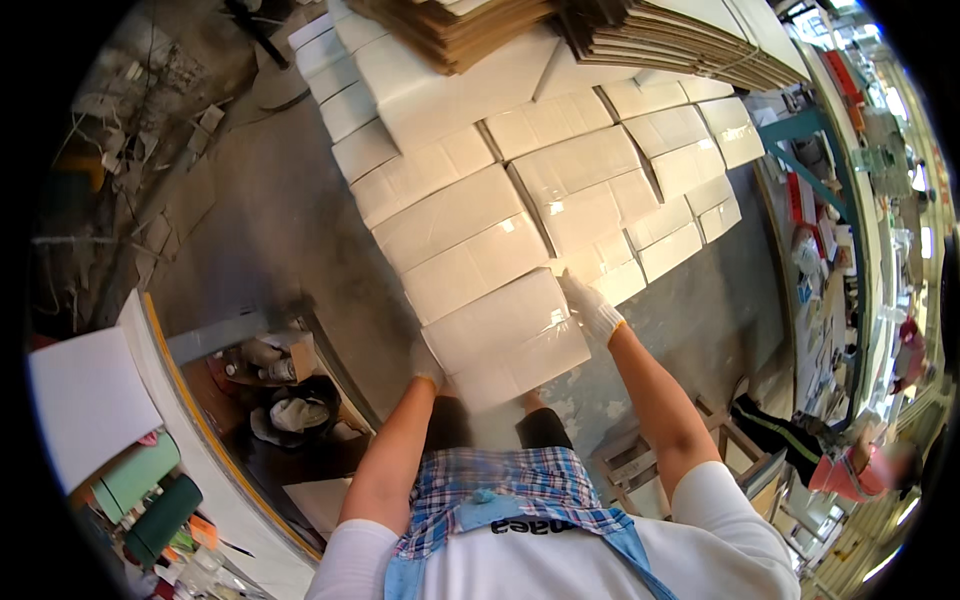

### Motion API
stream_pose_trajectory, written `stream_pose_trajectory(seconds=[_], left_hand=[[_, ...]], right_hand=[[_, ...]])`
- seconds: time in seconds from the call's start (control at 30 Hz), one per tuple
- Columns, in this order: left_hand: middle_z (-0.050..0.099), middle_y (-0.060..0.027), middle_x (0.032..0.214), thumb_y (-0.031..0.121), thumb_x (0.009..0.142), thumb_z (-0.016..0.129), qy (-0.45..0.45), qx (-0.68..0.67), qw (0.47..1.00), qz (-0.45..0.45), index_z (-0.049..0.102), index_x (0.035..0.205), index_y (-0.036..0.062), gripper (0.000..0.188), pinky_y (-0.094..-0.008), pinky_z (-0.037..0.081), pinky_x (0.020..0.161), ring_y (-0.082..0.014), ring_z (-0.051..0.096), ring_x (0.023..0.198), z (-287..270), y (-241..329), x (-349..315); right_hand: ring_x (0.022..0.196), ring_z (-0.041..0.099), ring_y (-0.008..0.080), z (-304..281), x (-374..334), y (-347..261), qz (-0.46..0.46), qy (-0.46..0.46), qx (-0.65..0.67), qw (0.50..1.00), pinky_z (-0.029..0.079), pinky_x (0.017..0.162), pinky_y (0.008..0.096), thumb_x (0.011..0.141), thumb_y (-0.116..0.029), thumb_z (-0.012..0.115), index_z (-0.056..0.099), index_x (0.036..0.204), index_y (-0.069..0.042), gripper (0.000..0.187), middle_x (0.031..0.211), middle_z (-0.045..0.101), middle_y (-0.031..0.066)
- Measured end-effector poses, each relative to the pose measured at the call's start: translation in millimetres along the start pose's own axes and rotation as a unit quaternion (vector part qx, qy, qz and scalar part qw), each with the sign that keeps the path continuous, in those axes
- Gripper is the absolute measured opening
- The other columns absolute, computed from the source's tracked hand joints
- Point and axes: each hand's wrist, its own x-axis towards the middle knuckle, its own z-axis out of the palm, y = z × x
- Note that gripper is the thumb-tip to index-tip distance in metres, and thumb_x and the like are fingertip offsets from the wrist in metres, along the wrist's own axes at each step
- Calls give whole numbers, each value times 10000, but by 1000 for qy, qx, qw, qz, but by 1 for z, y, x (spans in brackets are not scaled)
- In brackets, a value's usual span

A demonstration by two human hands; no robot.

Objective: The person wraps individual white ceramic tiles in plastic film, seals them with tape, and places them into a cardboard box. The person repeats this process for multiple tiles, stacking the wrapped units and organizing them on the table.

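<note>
A white carton (505, 338) is in front of me, at the near end of a large block of stacked white cartons (470, 235). My right hand (590, 303), in a pale knitted glove, grips its right side near the far corner. On the opposite side my left hand (427, 364), gloved too, is pressed against the carton near its left edge; its fingers are mostly hidden. The carton is held between both hands, close against the rest of the block. Whether its underside rests on anything cannot be seen.
Flat cardboard sheets (690, 40) lie piled on the far cartons. A cluttered bench with a teal frame (825, 150) runs along the right, where a person in pink (850, 475) is. At left are a white-topped table (215, 470) and a dark bag (297, 412).
</note>
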Motion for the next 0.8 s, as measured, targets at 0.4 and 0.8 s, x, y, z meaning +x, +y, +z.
stream_pose_trajectory(seconds=[0.4, 0.8], left_hand=[[549, -113, 1446, 350, 1075, 465, -6, 20, 1000, -5, 489, 1477, 73, 488, -390, 466, 1058, -249, 529, 1305, -9, -30, -7], [560, -114, 1389, 365, 1074, 451, 88, 131, 984, -79, 513, 1432, 88, 457, -410, 470, 1014, -264, 538, 1249, -24, -39, -36]], right_hand=[[1049, 649, 261, -38, 40, 133, -1, 111, 75, 991, 520, 892, 408, 1007, -513, 548, 599, 1387, 2, 642, 1276, 682, 99], [1164, 666, 224, 10, 16, 134, 98, -46, 552, 827, 576, 957, 369, 1080, -403, 540, 551, 1448, -101, 477, 1340, 664, 91]])
